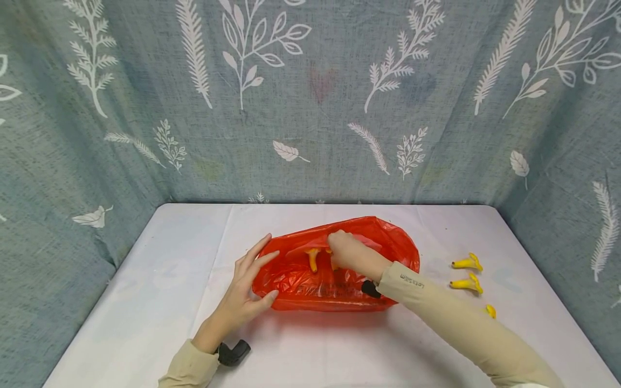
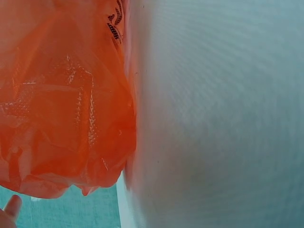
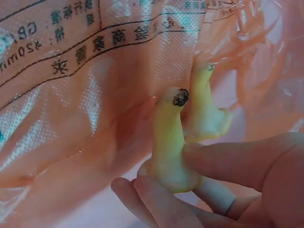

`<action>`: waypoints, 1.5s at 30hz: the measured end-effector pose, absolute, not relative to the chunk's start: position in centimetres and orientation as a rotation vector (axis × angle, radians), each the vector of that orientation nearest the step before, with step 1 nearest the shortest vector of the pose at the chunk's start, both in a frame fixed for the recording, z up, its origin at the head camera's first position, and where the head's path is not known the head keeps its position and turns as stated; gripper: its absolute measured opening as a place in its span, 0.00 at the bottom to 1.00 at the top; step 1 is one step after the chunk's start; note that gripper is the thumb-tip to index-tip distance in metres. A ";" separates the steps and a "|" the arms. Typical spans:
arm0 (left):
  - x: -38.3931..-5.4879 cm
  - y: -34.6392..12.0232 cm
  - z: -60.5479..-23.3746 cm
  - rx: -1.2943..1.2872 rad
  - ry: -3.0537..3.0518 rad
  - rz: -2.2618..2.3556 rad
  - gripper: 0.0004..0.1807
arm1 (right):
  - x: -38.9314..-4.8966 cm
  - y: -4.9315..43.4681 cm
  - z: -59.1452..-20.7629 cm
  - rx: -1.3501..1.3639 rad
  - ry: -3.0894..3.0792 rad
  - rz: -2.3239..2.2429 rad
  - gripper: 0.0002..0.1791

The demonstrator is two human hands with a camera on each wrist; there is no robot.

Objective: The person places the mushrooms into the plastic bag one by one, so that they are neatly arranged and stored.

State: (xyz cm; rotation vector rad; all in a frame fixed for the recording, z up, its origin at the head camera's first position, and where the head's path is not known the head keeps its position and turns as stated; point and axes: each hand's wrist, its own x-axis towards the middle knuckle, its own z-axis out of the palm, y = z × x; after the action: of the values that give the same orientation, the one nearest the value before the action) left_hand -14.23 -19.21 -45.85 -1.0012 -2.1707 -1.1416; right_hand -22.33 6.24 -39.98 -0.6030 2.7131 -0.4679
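A red plastic bag (image 1: 320, 302) lies on its base with its mouth spread wide, dark print on its film. Inside it, my right hand (image 1: 351, 250) pinches a yellow chanterelle mushroom (image 3: 168, 137) between thumb and fingers, the dark stem end pointing up in the right wrist view. Just behind stands another yellow mushroom (image 3: 204, 104), also seen in the head view against the bag's inner wall. My left hand (image 1: 242, 293) is at the bag's left end, its fingers spread and fairly straight, thumb and fingertips overlapping the rim.
On the white table (image 1: 160, 285), to the right of the bag, lie two yellow mushrooms, one farther back (image 1: 467, 262) and one nearer (image 1: 467, 284). A third mushroom (image 1: 491, 311) is partly hidden behind the right sleeve (image 1: 451, 318). A patterned grey-blue curtain (image 1: 310, 134) surrounds the table's back and sides.
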 end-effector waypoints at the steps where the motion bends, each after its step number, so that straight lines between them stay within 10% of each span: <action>1: -14.2 -19.2 -45.8 -1.001 -2.172 -1.142 0.36 | -22.3 6.2 -40.0 -0.587 2.713 -0.454 0.05; 45: -14.2 -19.3 -46.1 -0.985 -2.196 -1.133 0.35 | -23.6 8.1 -40.3 -0.549 2.629 -0.478 0.07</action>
State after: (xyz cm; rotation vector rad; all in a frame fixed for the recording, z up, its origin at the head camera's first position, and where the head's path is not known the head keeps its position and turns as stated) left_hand -14.18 -19.26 -46.07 -0.9846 -2.1955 -1.1332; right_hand -23.57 8.07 -40.33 -0.5492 2.6293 -0.4780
